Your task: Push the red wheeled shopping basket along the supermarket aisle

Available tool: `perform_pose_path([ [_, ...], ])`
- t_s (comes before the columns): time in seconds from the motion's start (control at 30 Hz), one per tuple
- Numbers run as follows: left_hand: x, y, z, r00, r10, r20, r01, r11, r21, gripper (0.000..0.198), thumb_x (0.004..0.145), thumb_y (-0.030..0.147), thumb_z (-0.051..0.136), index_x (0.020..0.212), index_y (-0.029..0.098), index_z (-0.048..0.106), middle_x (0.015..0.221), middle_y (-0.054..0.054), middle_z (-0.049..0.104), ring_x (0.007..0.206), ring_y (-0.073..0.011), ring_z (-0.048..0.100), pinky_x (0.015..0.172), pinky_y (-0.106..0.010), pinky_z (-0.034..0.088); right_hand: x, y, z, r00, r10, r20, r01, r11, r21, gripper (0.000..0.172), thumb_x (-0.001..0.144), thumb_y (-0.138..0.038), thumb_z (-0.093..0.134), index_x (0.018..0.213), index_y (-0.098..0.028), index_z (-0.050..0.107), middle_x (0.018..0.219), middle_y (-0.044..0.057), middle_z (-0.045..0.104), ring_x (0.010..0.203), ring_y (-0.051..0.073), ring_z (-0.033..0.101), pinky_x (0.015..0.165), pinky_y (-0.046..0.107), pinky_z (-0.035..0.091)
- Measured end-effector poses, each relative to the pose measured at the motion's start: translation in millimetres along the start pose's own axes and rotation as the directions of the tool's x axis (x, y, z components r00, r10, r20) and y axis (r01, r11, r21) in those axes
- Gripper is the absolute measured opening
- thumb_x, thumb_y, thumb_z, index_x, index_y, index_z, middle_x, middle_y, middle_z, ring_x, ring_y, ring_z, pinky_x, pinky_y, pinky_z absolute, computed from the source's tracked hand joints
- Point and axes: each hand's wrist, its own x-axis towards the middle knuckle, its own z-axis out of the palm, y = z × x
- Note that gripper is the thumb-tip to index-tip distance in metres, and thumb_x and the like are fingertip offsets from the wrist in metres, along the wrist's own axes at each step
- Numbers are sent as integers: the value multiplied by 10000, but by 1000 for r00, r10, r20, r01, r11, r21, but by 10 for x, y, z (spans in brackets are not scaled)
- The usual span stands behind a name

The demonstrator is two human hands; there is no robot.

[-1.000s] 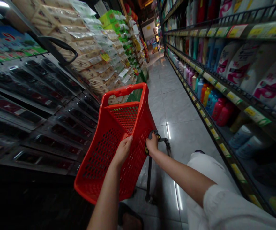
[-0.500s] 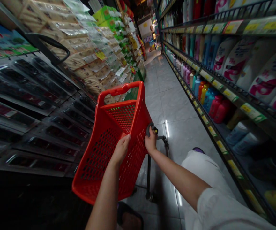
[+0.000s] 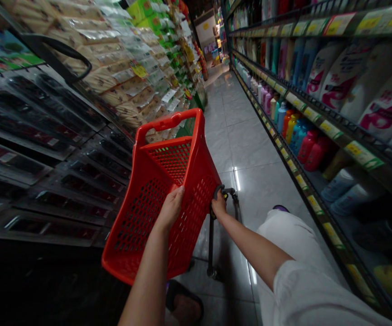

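A red plastic shopping basket (image 3: 196,199) with perforated walls is tilted in front of me. My left hand (image 3: 172,206) is closed around its near upper rim, with the thumb on top. At the basket's outer right side, my right hand (image 3: 219,204) is closed around a dark grey fitting (image 3: 219,191) with a yellow spot. This fitting joins a dark metal cart frame (image 3: 211,246) with small wheels. Part of the fitting and some of my right fingers are hidden. The visible inside of the basket holds nothing I can make out.
Shelves of shampoo bottles (image 3: 335,77) and coloured bottles (image 3: 307,147) line the right side. Stacked packages (image 3: 114,63) and hanging dark packaged goods (image 3: 80,181) stand on the left. A grey tiled floor (image 3: 236,122) runs between them. My foot (image 3: 184,305) is below the basket.
My right hand and the grey fitting have shifted slightly right and down, relative to the basket's side. My left hand stays on the rim. The view has moved a little.
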Motion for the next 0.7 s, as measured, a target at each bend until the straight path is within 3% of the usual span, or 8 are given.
perform_pose_path([
  [0.1,24,-26,2,1000,2,-7,-2,1000,-9,574,779,724,561,745,156,640,758,-32,675,767,-201,598,835,-321,480,-333,48,120,991,122,47,-124,991,50,801,703,-146,455,1502,-112,413,1407,158,564,1286,261,540,1088,425,417],
  [0.17,33,-37,7,1000,7,-2,-7,1000,-30,585,772,735,568,741,155,637,756,-32,670,760,-197,594,843,-327,481,-485,61,162,993,107,57,-112,990,90,784,703,-143,457,1487,-135,443,1400,145,576,1285,254,543,1095,422,411],
  [0.23,32,-40,13,1000,12,7,-12,999,-52,597,771,738,571,781,148,659,796,-40,684,798,-205,606,876,-336,478,-478,58,135,993,107,54,-113,985,127,769,689,-138,465,1457,-172,487,1349,116,619,1244,240,570,1076,409,426],
  [0.33,28,-38,17,1000,13,19,-12,998,-61,618,777,737,567,857,137,692,854,-52,703,858,-223,623,903,-338,469,-235,28,-7,989,137,63,-146,975,168,741,682,-139,468,1415,-223,532,1211,62,694,1112,213,628,993,370,482],
  [0.43,43,-42,14,1000,14,20,-13,998,-57,625,778,736,566,863,132,700,845,-53,703,852,-225,623,892,-338,469,-95,27,-107,989,111,94,-126,976,175,703,709,-146,477,1406,-211,540,1161,55,714,1057,200,642,950,335,499],
  [0.6,87,-53,11,1000,6,18,-5,999,-50,655,757,756,572,850,121,701,775,-45,686,805,-219,608,848,-339,470,-471,157,0,980,140,138,-167,963,212,697,718,-156,530,1405,-270,540,1285,30,667,1180,195,601,1022,323,458],
  [0.7,66,-43,15,1000,0,26,2,998,-63,656,757,756,573,850,119,699,769,-42,681,781,-213,601,828,-338,470,-480,178,-11,974,161,161,-195,954,228,698,719,-143,522,1403,-282,542,1299,22,662,1189,199,600,1030,322,455],
])
